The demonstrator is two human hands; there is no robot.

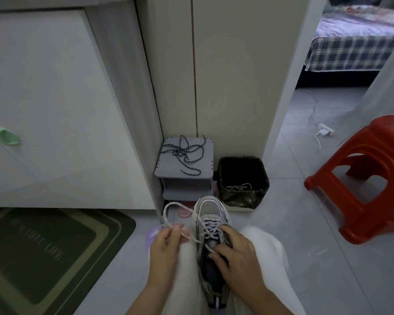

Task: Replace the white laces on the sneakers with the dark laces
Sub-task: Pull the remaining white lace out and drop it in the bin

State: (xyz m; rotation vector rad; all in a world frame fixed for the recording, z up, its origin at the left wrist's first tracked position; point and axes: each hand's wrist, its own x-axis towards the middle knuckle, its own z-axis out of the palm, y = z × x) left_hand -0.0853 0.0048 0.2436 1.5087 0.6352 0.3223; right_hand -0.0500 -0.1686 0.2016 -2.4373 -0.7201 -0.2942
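A grey sneaker [208,210] lies toe-away on my lap, between my legs in light trousers. Its white lace [168,206] is partly out of the eyelets and loops out to the left. My left hand [166,242] pinches that loose end beside the shoe. My right hand [234,253] grips the sneaker around its tongue and opening, fingers curled over the crossed lacing. The dark speckled laces [183,153] lie tangled on top of a small grey shelf [166,167] against the wall. Another white lace [239,187] lies inside the black bin [265,176].
A red plastic stool [362,178] stands to the right on the tiled floor. A dark doormat [43,251] lies at lower left below a white cabinet [55,110]. A power strip and cable [324,130] lie in the doorway; a bed is beyond.
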